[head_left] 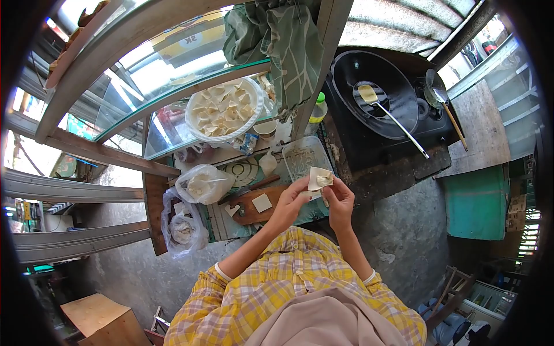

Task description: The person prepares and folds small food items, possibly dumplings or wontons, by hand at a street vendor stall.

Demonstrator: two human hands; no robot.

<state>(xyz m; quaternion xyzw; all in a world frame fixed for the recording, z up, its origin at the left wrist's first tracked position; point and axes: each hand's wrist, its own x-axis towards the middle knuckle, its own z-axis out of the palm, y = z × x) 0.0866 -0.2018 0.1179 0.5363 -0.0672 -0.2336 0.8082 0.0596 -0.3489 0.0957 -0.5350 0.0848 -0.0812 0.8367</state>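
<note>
A pale square wrapper [315, 179] with a small lump on it is held up between both hands, above the near end of a clear plastic container [303, 157]. My left hand [293, 199] pinches its left edge. On the right side, my right hand [339, 199] grips it with thumb and fingers. Left of the hands, a wooden board [247, 209] carries another flat square wrapper [262, 203] and a cut piece. A plastic bag [203, 184] with pale filling and a white-handled utensil lies beyond the board's left end.
A white basket [192, 118] of folded pieces stands at the back left under glass. A black wok [346, 72] with a spatula [398, 127] sits on the stove at right. Another plastic bag [183, 228] is at the table's left edge. A green-capped bottle [318, 109] stands near the stove.
</note>
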